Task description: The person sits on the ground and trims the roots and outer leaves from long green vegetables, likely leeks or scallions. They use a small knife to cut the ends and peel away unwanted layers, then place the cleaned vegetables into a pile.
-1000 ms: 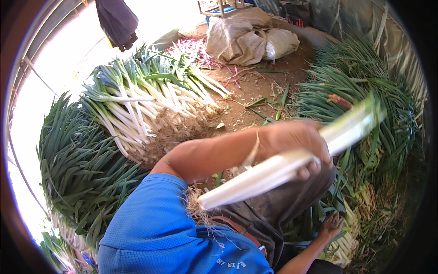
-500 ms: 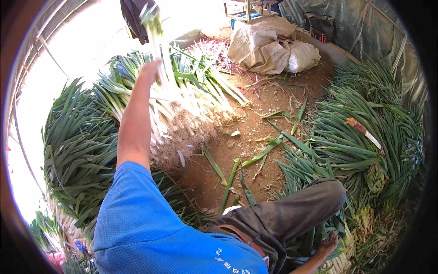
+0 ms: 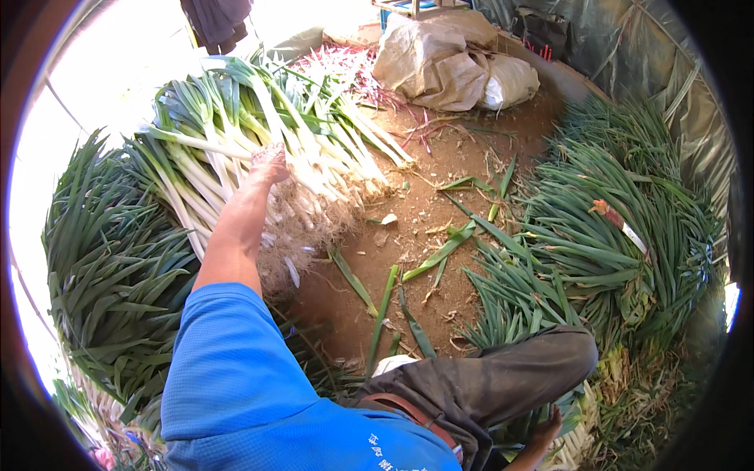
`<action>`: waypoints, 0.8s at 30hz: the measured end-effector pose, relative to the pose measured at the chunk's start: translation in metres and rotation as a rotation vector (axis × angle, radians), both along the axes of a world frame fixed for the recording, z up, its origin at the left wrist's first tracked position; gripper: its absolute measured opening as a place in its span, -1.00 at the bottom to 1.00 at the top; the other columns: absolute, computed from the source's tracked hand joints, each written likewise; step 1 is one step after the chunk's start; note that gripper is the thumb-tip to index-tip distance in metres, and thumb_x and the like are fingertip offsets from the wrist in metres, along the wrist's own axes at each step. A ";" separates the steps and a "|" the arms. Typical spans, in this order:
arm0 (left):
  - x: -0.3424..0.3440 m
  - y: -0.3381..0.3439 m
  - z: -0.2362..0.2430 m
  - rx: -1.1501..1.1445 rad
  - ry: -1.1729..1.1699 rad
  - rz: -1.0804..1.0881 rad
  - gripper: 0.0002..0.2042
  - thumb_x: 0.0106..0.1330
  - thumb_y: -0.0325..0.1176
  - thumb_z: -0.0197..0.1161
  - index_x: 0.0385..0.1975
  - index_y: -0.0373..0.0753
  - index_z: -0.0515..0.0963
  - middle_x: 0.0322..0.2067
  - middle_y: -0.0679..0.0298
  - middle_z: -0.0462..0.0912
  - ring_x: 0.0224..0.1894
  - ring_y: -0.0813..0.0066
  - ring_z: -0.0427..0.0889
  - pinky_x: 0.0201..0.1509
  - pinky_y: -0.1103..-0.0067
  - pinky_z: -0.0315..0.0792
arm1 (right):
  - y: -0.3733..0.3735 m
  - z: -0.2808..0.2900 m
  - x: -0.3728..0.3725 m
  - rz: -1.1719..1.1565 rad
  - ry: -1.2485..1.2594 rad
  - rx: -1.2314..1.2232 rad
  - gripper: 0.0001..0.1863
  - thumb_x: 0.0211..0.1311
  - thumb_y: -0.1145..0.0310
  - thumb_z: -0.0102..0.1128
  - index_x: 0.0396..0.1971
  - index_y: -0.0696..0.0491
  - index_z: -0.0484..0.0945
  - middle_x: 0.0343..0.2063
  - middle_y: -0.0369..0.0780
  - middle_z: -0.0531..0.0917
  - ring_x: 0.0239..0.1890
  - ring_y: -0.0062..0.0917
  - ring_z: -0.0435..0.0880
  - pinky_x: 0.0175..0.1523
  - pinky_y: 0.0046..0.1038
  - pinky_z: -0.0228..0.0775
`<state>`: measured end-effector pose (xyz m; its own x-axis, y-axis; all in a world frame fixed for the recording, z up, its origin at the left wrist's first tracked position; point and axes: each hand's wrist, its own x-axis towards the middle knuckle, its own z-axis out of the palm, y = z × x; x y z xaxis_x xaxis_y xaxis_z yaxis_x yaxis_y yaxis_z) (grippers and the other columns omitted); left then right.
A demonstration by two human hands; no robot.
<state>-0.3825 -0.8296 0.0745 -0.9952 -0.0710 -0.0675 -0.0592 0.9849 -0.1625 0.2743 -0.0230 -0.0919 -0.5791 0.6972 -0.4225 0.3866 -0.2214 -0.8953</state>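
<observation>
My left hand [image 3: 269, 163] reaches forward onto a heap of pale-stemmed leeks [image 3: 220, 157] with leafy green tops and shaggy roots, its fingers closed on a white stalk among them. Down at the lower right, beside my bent leg [image 3: 510, 369], my right hand [image 3: 547, 424] is partly in shadow, fingers curled by some green leaves and pale stalks [image 3: 576, 436]; what it holds, if anything, is hard to make out. The root ends [image 3: 306, 235] of the heaped leeks face me.
Dense piles of green leeks lie at left [image 3: 118, 267] and right [image 3: 613, 212]. The dirt floor [image 3: 424, 306] between carries loose leaves. Crumpled sacks [image 3: 428, 63], red scraps [image 3: 338, 63] and a hanging dark cloth [image 3: 220, 20] are at the back; plastic sheeting [image 3: 636, 55] walls the right side.
My left hand swung from low across my lap, holding a leek, up and leftward to the pale heap, then lowered the leek onto it. My right hand stays low beside my leg.
</observation>
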 end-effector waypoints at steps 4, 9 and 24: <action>0.037 -0.037 -0.008 0.011 0.180 -0.110 -0.61 0.18 -0.35 0.33 0.03 -0.30 0.57 0.02 -0.01 0.61 0.22 0.01 0.51 0.30 0.23 0.36 | -0.011 0.002 -0.015 -0.133 0.059 -0.236 -0.36 0.46 0.03 -0.01 0.40 0.08 0.29 0.30 -0.19 0.44 0.26 -0.31 0.43 0.34 -0.23 0.28; 0.081 -0.071 0.011 -0.043 0.185 -0.144 -0.71 0.11 -0.42 0.34 -0.13 -0.28 0.67 -0.04 -0.02 0.63 0.25 0.06 0.47 0.31 0.22 0.34 | -0.003 -0.017 -0.001 -0.166 0.117 -0.240 -0.43 0.43 0.11 0.02 0.35 0.07 0.40 0.28 -0.16 0.49 0.28 -0.31 0.45 0.37 -0.24 0.27; 0.143 -0.067 -0.017 -0.316 0.192 -0.129 -0.48 0.39 -0.54 -0.09 0.39 -0.34 0.33 0.37 -0.21 0.33 0.44 -0.15 0.28 0.50 0.19 0.19 | -0.059 0.075 -0.077 -0.573 0.223 -0.019 -0.62 0.32 0.37 0.24 0.04 0.28 0.55 -0.30 -0.07 0.73 -0.36 -0.37 0.75 -0.27 -0.36 0.67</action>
<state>-0.2394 -0.8962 0.0577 -0.9897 0.0681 0.1262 0.0029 0.8893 -0.4573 0.1968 -0.0817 -0.0168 -0.1902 0.9173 -0.3499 0.0050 -0.3555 -0.9347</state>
